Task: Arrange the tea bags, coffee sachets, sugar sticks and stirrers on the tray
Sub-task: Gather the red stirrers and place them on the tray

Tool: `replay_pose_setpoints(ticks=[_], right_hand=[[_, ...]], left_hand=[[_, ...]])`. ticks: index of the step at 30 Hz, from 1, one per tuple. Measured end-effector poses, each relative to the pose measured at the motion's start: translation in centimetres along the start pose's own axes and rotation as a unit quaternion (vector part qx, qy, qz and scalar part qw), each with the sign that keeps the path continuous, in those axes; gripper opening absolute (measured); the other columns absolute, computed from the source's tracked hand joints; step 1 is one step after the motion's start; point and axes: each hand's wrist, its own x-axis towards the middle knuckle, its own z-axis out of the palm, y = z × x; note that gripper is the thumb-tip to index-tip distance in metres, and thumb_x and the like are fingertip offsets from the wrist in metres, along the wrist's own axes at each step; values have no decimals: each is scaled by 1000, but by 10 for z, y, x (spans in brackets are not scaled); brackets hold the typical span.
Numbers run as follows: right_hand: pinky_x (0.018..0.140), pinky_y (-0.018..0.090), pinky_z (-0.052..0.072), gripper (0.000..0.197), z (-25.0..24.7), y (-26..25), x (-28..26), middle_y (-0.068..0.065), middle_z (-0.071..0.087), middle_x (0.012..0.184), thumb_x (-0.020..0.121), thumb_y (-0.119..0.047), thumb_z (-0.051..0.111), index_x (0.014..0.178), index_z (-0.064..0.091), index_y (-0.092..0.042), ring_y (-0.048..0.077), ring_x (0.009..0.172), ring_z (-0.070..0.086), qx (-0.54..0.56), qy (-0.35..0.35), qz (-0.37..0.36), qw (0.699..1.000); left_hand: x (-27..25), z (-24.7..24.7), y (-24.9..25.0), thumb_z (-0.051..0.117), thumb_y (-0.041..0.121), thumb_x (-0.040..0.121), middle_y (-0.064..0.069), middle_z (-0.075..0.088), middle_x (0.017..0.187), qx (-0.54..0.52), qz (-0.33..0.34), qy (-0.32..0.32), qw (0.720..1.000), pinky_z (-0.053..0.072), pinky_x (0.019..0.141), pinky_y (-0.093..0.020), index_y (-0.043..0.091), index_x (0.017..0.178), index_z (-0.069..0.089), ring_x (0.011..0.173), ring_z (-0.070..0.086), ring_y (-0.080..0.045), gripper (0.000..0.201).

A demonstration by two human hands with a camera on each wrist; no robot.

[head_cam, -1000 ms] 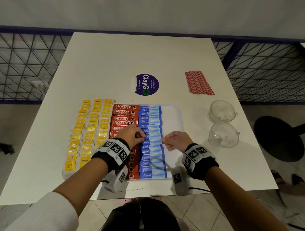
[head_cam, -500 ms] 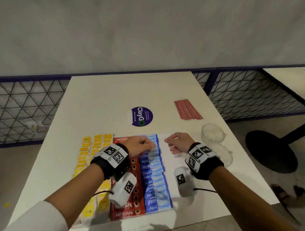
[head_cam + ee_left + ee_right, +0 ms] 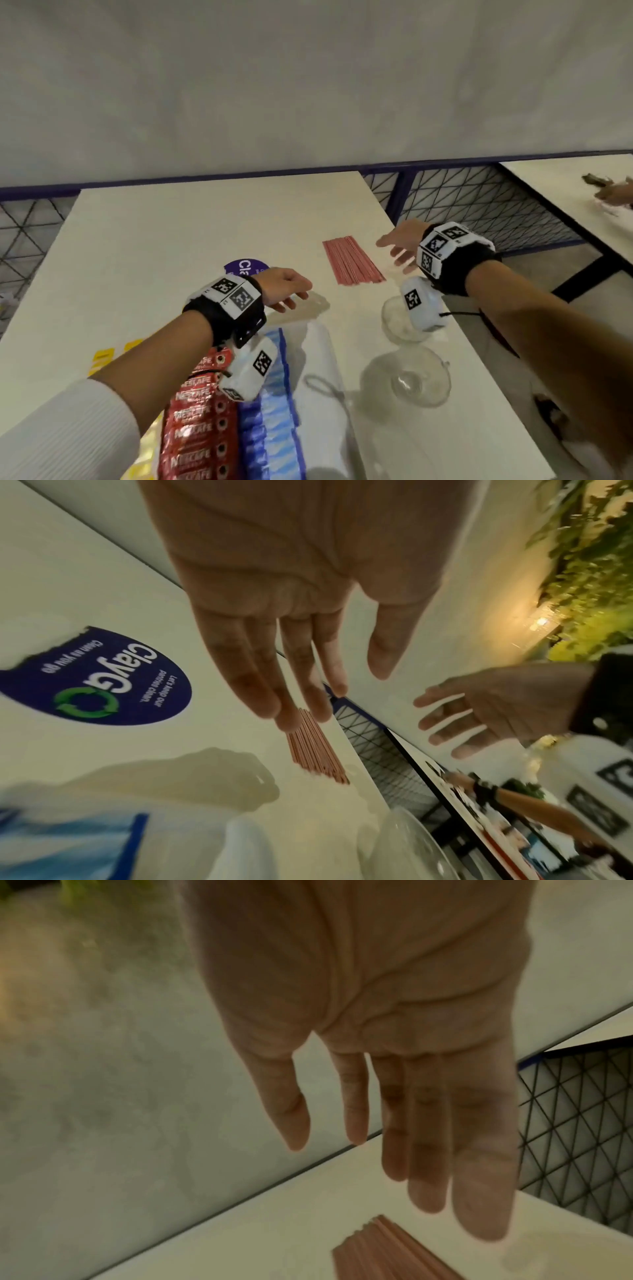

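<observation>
Both hands leaving the tray for the stirrers

Sachets are sitting filed on the tray (image 3: pixel 329 346); left hand (image 3: pixel 286 286) and right hand (image 3: pixel 402 245), both spread and empty now, are reaching toward the stirrers (image 3: pixel 351 260) lying beyond on the table (image 3: pixel 171 246).

Matt white tabletop (image 3: pixel 164 246), glossy foil-look red coffee sachets (image 3: pixel 195 421), shiny blue sugar sticks (image 3: pixel 274 411), clear glass cups (image 3: pixel 419 383), thin matt pink stirrers (image 3: pixel 352 262), glossy purple sticker (image 3: pixel 103 680).
</observation>
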Motion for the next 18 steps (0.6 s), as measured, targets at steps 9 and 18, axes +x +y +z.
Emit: replay_pose_setpoints(ticks=[9, 18], right_hand=[[82, 39, 47, 20, -2, 24, 126, 8, 53, 75, 91, -23, 59, 90, 55, -3, 30, 82, 52, -124, -119, 23, 985], [88, 45, 53, 40, 27, 36, 212, 19, 61, 112, 83, -24, 64, 115, 57, 1, 34, 101, 62, -51, -180, 21, 982]], left_hand=[[111, 3, 27, 50, 22, 95, -5, 57, 98, -112, -109, 120, 980, 42, 56, -21, 6, 108, 54, 63, 50, -13, 21], [178, 29, 27, 53, 28, 93, -11, 57, 81, -70, -202, 157, 964, 49, 69, -28, -1, 104, 60, 66, 54, -19, 32]])
